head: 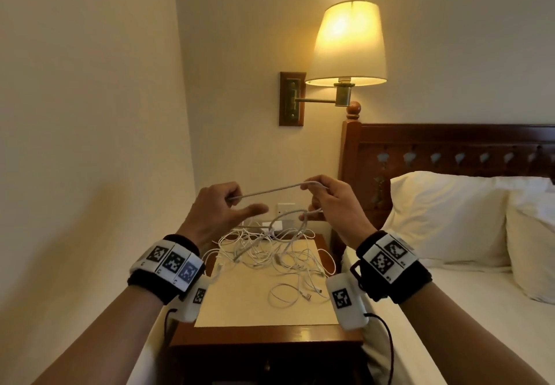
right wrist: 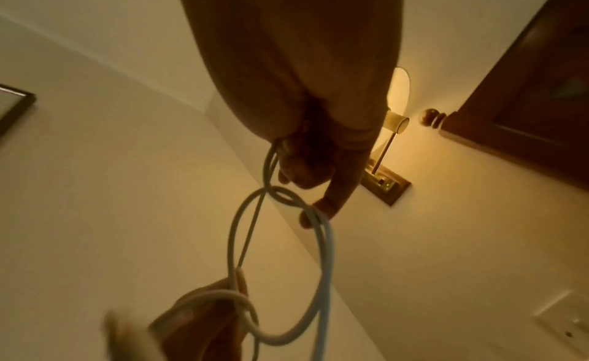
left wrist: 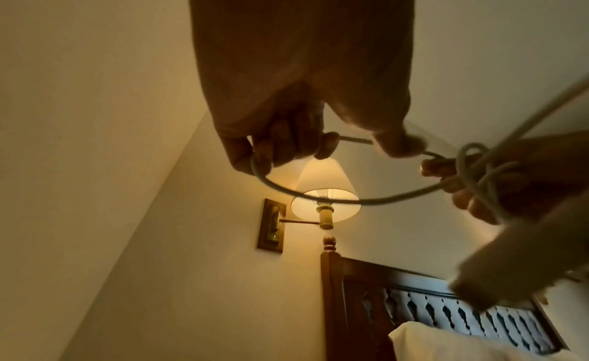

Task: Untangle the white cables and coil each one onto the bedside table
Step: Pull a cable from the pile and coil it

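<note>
Cables, white: one thicker cable [head: 265, 190] held up in the air above the counter [head: 258, 309], stretched between my two hands.

Left hand [head: 214, 209]: grip closed on the cable's left end, fingers [left wrist: 280, 144] curled round it and thumb stretched forward; in the left wrist view the cable [left wrist: 334, 200] sags in a curve from these fingers across to the other hand.

Right hand [head: 336, 201]: grip closed on the same cable, fingertips pinching the taut length at the top, while a looped part hangs below the palm. In the right wrist view the loop [right wrist: 287, 253] crosses over itself just under my fingers [right wrist: 299, 172]; whether it is knotted I cannot tell.

Remaining cables [head: 270, 252]: a loose tangled heap lying on the far half of the counter, directly below my hands; strands run up from it toward the held cable. One small separate loop with a plug [head: 295, 294] lies on the counter's near right part.

Counter: dark wood, pale top sheet.

Behind the counter: wall socket plate [head: 285, 208] on the wall.

Above the counter: lit wall lamp [head: 348, 44] on a brass arm.

Right of the counter: bed with carved wooden headboard [head: 450, 150] and white pillows [head: 450, 216].
</note>
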A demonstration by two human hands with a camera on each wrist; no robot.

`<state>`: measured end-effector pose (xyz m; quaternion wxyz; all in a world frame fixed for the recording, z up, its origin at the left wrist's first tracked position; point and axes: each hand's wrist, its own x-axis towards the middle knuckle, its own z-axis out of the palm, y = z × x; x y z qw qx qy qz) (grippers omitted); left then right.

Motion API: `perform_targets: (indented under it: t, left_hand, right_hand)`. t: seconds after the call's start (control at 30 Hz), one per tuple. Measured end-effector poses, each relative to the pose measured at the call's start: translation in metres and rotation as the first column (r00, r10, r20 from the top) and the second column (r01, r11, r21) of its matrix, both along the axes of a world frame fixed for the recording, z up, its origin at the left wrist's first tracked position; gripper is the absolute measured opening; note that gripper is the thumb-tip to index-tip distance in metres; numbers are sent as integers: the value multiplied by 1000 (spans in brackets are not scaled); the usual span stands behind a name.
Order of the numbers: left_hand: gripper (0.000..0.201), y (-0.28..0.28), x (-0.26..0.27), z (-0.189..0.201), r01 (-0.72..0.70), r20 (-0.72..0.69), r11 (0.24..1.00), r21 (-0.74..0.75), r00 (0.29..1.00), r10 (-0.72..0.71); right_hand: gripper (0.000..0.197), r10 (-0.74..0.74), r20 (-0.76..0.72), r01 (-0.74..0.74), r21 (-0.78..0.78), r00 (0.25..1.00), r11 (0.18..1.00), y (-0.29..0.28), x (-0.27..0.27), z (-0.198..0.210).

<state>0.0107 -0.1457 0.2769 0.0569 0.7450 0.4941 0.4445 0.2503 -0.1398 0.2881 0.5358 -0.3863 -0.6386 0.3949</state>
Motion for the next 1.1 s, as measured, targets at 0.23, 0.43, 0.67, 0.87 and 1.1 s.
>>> perform_targets:
  t: [0.23,0.43,0.67,0.87,1.1]
  left_hand:
    - [62,3,-10,-8,-306,64,951,53,951,302]
    - [70,6,-5,-16,-264,251,962,-64,929,271]
    - [72,-1,-15,-18,-459,128,882,104,886,446]
    - [65,14,-27,-45,-409,102,896,-171,897,429]
    - [98,-3,16,-46,172,93,904,-392,985,-147]
  right_hand:
    - [13,-537,427,264,548,727,794,18,20,-35]
    - [14,-409,154,360,269,900,893,16,26,-32]
    - [21,-620,363,363,567,696,740,18,43,-39]
    - [12,-359,221,298,268,906,916,10,39,-41]
    - [30,-83,371,113,-60,925,992,2,14,-21]
